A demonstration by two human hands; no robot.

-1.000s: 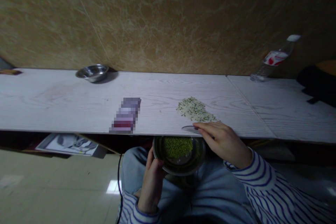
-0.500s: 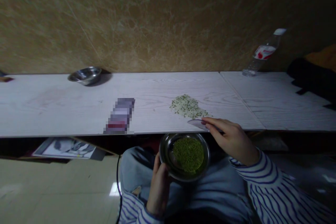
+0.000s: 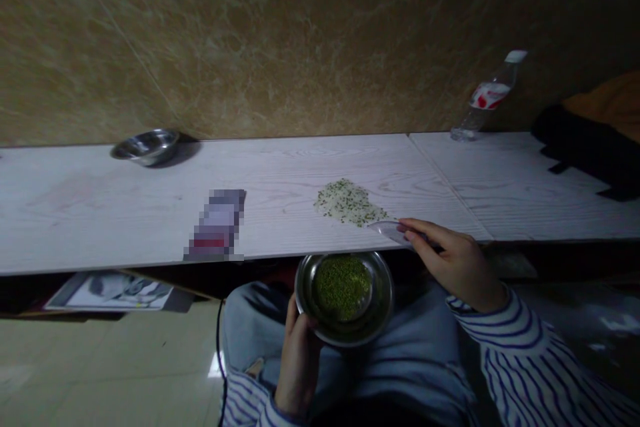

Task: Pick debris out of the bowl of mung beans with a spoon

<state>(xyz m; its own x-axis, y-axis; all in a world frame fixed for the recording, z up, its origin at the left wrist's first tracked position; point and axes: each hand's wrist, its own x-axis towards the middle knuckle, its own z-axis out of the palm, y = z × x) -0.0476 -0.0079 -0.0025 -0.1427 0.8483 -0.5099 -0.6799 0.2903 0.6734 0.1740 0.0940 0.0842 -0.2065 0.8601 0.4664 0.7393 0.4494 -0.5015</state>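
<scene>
My left hand [image 3: 300, 353] grips the near left rim of a steel bowl [image 3: 383, 310], just below the table's front edge and over my lap. Green beans, probably mung beans [image 3: 343, 287], lie in it, bunched to the left. A clear, flat plastic piece with a curved edge [image 3: 387, 230] is pinched between the thumb and fingers of my right hand [image 3: 455, 260]. Its tip is at the near right side of a pile of white grains mixed with green beans [image 3: 347, 201] on the white table [image 3: 280, 213].
Another steel bowl [image 3: 147, 147] stands at the back left by the wall. A blurred-out flat object [image 3: 215, 223] lies left of the pile. Back right are a clear bottle [image 3: 483, 103] and dark cloth [image 3: 580, 143]. Below the tabletop is an open shelf holding a tray [image 3: 120, 292].
The beans in the bowl have shifted from its right side to its left. The plastic piece now sits nearer the pile's edge. The view has swung slightly right.
</scene>
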